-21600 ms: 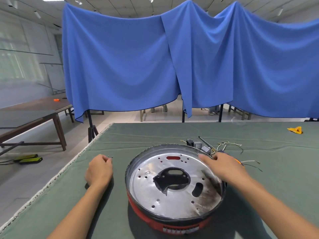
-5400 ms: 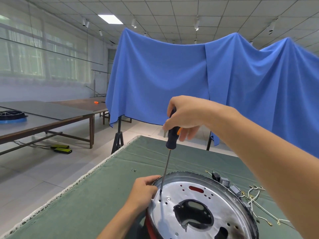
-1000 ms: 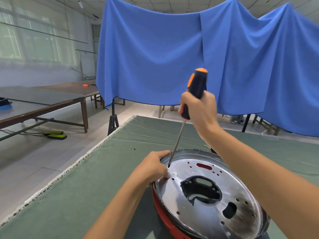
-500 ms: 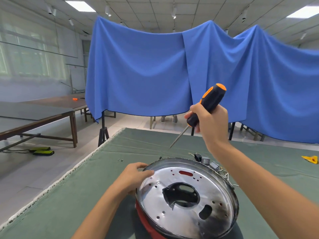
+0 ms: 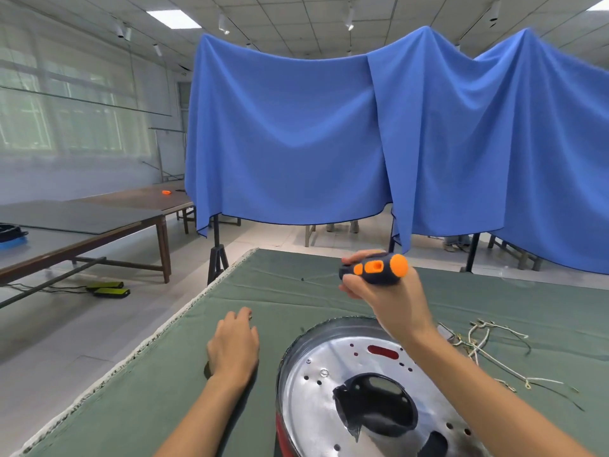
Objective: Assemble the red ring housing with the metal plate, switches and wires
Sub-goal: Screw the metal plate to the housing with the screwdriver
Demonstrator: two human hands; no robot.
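Orange-and-black screwdriver (image 5: 374, 268) is gripped in your right hand (image 5: 385, 291); your left hand (image 5: 234, 344) rests open on the green desk (image 5: 138, 400).

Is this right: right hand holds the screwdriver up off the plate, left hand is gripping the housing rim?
Not quite. In the head view the left hand is off the red ring housing, resting on the green table cloth beside it with fingers reaching forward. The rest holds: the right hand grips the screwdriver above the metal plate, clear of it.
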